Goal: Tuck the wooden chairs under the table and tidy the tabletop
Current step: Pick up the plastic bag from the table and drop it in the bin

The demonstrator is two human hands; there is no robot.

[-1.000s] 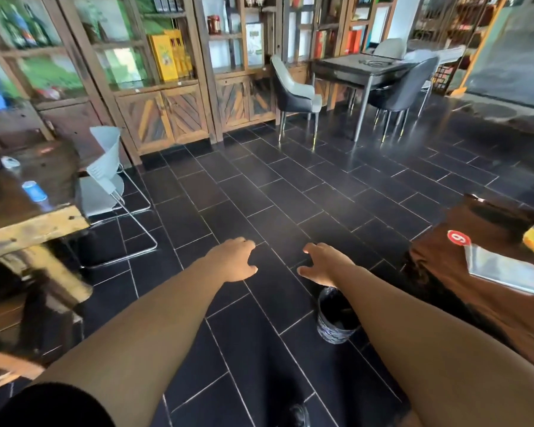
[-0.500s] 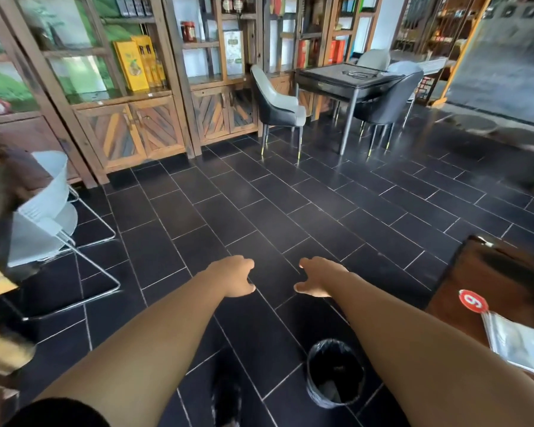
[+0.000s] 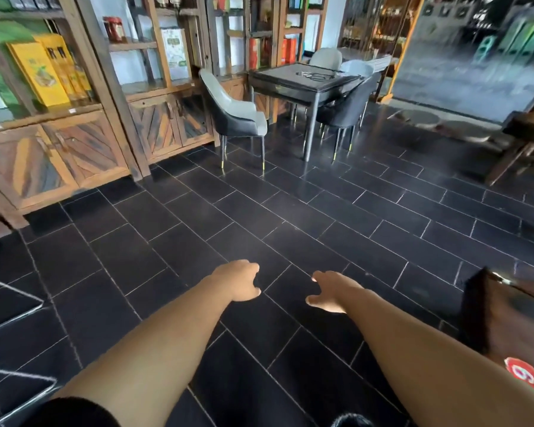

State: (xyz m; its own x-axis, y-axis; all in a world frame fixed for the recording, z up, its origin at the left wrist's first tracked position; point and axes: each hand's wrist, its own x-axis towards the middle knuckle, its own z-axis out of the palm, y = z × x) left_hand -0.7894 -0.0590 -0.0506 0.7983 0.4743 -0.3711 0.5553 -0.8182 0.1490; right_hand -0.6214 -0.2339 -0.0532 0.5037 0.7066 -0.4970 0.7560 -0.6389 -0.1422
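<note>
Both my arms reach out over the dark tiled floor. My left hand is loosely curled and holds nothing. My right hand has its fingers spread and is empty too. A brown wooden table with a red round number tag shows at the lower right edge, just right of my right forearm. A dark wooden chair stands at the far right, blurred and partly cut off.
A dark square table with grey padded chairs stands at the back. Wooden display cabinets line the left wall. Metal chair legs show at the lower left. Black floor tiles spread in the middle.
The view has swung right and moved forward: the left table and white chair have slid out of view, the bin has dropped below the frame, and my hands have spread slightly.
</note>
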